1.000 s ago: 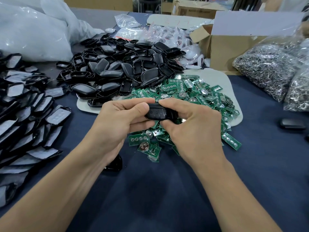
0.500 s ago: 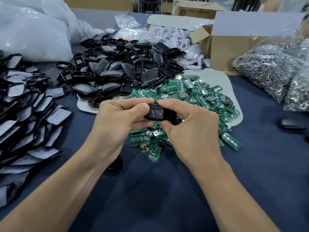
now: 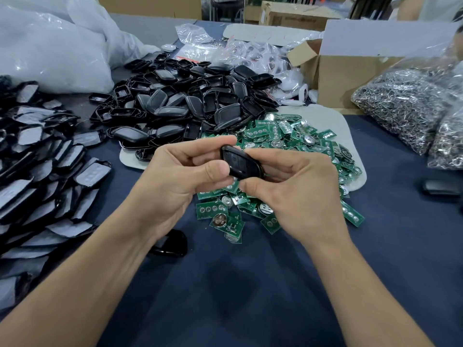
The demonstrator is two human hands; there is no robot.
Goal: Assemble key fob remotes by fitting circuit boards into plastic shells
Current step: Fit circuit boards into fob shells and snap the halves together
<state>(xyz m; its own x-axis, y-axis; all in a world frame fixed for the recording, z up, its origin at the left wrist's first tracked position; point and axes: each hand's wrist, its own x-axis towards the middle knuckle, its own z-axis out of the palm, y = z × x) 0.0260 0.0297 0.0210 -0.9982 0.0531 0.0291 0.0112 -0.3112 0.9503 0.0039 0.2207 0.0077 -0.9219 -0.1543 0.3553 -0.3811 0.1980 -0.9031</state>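
Note:
Both hands hold one black key fob shell (image 3: 240,163) above the pile of green circuit boards (image 3: 295,146). My left hand (image 3: 180,181) pinches its left end between thumb and fingers. My right hand (image 3: 298,191) pinches its right end, thumb underneath. The shell is tilted, its left end higher. Whether a board sits inside is hidden. A heap of black shell halves (image 3: 185,106) lies behind the hands. Another black shell (image 3: 172,242) lies on the cloth under my left wrist.
Rows of black button pads (image 3: 37,176) fill the left. A cardboard box (image 3: 350,78) and bags of metal rings (image 3: 406,103) stand at the right. A finished fob (image 3: 441,187) lies far right. White plastic bags (image 3: 50,51) sit back left on the blue cloth (image 3: 250,284).
The shell has turned in my hands: it lay level and now tilts with its left end up. My left fingers have opened a little around it.

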